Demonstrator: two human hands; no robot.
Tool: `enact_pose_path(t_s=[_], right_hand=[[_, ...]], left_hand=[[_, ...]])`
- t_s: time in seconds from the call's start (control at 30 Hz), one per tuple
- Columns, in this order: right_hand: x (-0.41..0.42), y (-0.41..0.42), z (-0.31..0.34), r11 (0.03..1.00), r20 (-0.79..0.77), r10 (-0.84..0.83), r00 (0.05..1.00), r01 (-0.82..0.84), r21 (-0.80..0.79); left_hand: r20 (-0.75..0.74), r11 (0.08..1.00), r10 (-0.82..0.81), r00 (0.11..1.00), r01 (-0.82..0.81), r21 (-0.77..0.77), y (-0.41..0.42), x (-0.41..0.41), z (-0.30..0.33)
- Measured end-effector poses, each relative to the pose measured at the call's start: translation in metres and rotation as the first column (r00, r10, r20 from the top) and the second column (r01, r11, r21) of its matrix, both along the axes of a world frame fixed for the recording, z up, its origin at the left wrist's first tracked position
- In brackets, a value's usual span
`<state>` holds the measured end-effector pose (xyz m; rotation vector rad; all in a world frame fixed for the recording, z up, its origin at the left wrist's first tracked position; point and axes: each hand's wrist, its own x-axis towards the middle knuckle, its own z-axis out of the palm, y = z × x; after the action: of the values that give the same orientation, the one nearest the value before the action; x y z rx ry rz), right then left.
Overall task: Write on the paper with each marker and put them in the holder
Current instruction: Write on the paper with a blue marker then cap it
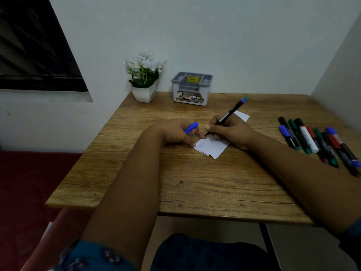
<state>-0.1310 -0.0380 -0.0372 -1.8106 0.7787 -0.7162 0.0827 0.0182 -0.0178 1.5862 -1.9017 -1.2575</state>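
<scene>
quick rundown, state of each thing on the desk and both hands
marker: uncapped, gripped by right hand, tip at the paper
blue cap: off, held in left hand
paper: flat on table, some writing on it, left fingers press its edge
holder: upright, no markers visible in it
spare markers: capped, lying at the right edge
flower pot: upright

Both bare forearms reach forward over the bench and angle inward, so the hands sit close together. The left hand (179,133) lies palm down, its fingers (188,141) curled round a blue marker cap (191,128). The right hand (232,132) pinches a black marker (230,112) in a writing grip, wrist resting low, knuckles up.
</scene>
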Motion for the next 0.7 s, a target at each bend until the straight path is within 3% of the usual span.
enact_pose_path(t_s=[0.2, 0.33, 0.7], right_hand=[[-0.0012, 0.0020, -0.0013, 0.991, -0.122, 0.026, 0.992, -0.041, -0.124], [-0.0009, 0.0037, -0.0039, 0.976, -0.156, -0.014, 0.988, -0.021, -0.218], [-0.0014, 0.0043, -0.0023, 0.970, -0.200, -0.060, 0.978, 0.009, -0.244]], left_hand=[[0.173, 0.994, 0.032, 0.984, -0.013, -0.112, -0.0008, -0.0032, -0.0028], [0.167, 0.995, 0.028, 0.986, -0.013, -0.094, -0.0008, -0.0027, -0.0018], [0.146, 0.997, 0.055, 0.988, -0.046, -0.068, -0.0022, -0.0019, -0.0030]])
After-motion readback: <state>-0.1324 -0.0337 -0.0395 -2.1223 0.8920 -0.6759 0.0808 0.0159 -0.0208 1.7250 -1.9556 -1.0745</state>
